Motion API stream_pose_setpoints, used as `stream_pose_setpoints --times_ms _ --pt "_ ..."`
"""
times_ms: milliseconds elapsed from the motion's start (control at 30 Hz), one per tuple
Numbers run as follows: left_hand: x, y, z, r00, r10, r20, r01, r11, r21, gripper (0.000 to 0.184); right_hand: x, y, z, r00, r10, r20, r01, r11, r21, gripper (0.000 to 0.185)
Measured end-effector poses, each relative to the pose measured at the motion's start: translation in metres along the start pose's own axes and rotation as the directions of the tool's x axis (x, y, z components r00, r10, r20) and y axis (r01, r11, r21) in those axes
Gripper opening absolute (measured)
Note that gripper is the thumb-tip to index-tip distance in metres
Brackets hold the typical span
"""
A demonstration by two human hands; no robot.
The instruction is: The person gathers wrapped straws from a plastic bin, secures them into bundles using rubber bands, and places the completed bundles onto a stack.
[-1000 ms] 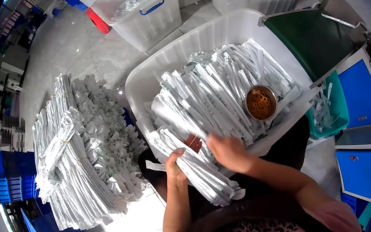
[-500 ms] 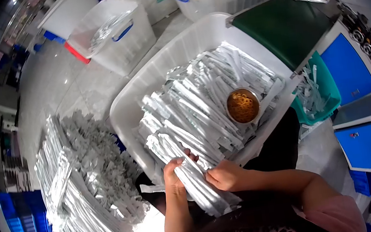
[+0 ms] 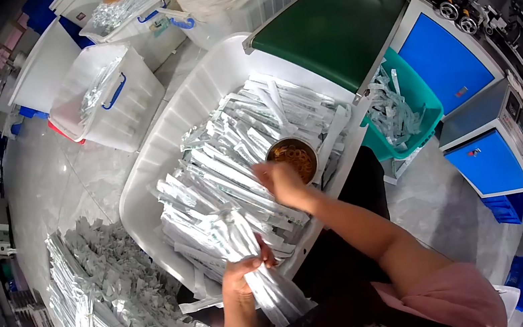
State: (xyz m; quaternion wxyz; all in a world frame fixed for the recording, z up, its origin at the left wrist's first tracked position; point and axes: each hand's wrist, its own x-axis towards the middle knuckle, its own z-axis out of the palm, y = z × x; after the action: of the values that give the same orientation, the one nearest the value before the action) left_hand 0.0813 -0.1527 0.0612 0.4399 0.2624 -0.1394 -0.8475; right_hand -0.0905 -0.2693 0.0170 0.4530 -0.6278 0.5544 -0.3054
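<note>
My left hand (image 3: 245, 273) is wrapped round a bundle of long, thin white packets (image 3: 268, 291) at the near edge of a large white tub (image 3: 142, 181). My right hand (image 3: 283, 184) is over the loose packets (image 3: 232, 147) in the tub, beside a round metal bowl (image 3: 299, 141) of orange-brown rubber bands (image 3: 294, 162). Its fingertips are smeared by motion, so whether they hold anything cannot be told. The bowl rests on the packets at the tub's right side.
Stacked packet bundles (image 3: 117, 307) lie at lower left. A green conveyor belt (image 3: 329, 25) reaches the tub's far right edge. Beyond it stand a teal bin (image 3: 424, 95) and a machine with blue doors (image 3: 446, 61). Clear plastic boxes (image 3: 131, 108) stand at upper left.
My right hand has left the bundle and moved up to the bowl's side. My left hand has kept its hold on the bundle. The camera view has turned right.
</note>
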Motion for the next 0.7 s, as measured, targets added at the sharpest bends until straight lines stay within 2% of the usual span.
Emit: stream_pose_setpoints --times_ms 33,67,100,167,200,267,300,367,400,500,567,600,633,667,700 --pt "-0.002 0.004 0.009 1.0 0.014 -0.016 -0.015 1.0 -0.014 0.042 0.007 0.026 -0.01 0.991 0.109 -0.078 -0.126 0.954 -0.274 0.025" --pt "-0.003 0.005 0.007 1.0 0.014 -0.006 -0.014 0.999 -0.04 0.043 0.01 0.042 -0.018 0.993 -0.001 -0.119 -0.082 0.716 -0.693 0.022" --pt "-0.003 0.006 0.007 0.999 0.02 -0.025 -0.021 0.999 -0.028 0.043 0.01 0.05 -0.018 0.992 -0.002 -0.124 -0.086 0.712 -0.697 0.022" --pt "-0.003 0.007 0.008 0.999 0.027 -0.043 -0.028 1.0 -0.003 0.042 0.008 0.058 -0.019 0.98 0.196 -0.027 -0.145 0.619 -0.772 0.017" --pt "-0.003 0.007 0.006 0.999 0.029 -0.037 -0.029 1.0 0.005 0.041 0.005 0.058 -0.015 0.991 0.103 -0.089 -0.133 0.606 -0.784 0.015" --pt "-0.004 0.006 0.004 0.998 0.039 -0.044 -0.039 0.999 0.0 0.041 0.006 0.058 -0.016 0.993 0.11 -0.035 -0.097 0.62 -0.779 0.017" --pt "-0.005 0.007 0.002 1.0 0.017 -0.017 -0.017 1.0 0.015 0.043 0.006 0.06 -0.015 0.993 0.109 -0.048 -0.106 0.612 -0.784 0.017" --pt "-0.009 0.008 0.005 0.995 0.049 -0.085 -0.045 0.998 0.047 0.043 0.007 0.059 -0.016 0.988 -0.007 -0.153 -0.116 0.619 -0.777 0.015" --pt "-0.01 0.009 0.01 0.99 0.063 -0.128 -0.058 0.997 0.047 0.043 0.006 0.052 -0.018 0.987 -0.015 -0.163 -0.12 0.611 -0.783 0.015" --pt "-0.012 0.014 0.023 0.966 0.165 -0.2 -0.134 0.978 0.162 0.053 -0.002 0.027 -0.024 0.974 -0.116 -0.193 -0.055 0.71 -0.702 0.016" --pt "-0.012 0.016 0.033 0.947 0.223 -0.233 -0.161 0.952 0.261 0.061 -0.004 0.018 -0.021 0.977 -0.1 -0.187 -0.051 0.744 -0.666 0.017" --pt "-0.012 0.015 0.029 0.948 0.235 -0.213 -0.192 0.96 0.205 0.063 -0.005 0.014 -0.018 0.989 -0.091 -0.12 -0.004 0.781 -0.624 0.013" --pt "-0.012 0.014 0.027 0.941 0.263 -0.215 -0.214 0.95 0.227 0.061 -0.012 0.004 -0.011 0.984 -0.169 -0.062 0.103 0.808 -0.579 0.013" --pt "-0.011 0.013 0.026 0.933 0.289 -0.214 -0.235 0.941 0.245 0.059 -0.019 -0.013 -0.001 0.989 -0.146 -0.008 0.129 0.901 -0.414 0.012" --pt "-0.012 0.013 0.026 0.92 0.266 -0.289 -0.191 0.946 0.261 0.055 -0.042 -0.068 -0.013 0.983 -0.086 0.164 0.123 0.966 -0.228 0.012"
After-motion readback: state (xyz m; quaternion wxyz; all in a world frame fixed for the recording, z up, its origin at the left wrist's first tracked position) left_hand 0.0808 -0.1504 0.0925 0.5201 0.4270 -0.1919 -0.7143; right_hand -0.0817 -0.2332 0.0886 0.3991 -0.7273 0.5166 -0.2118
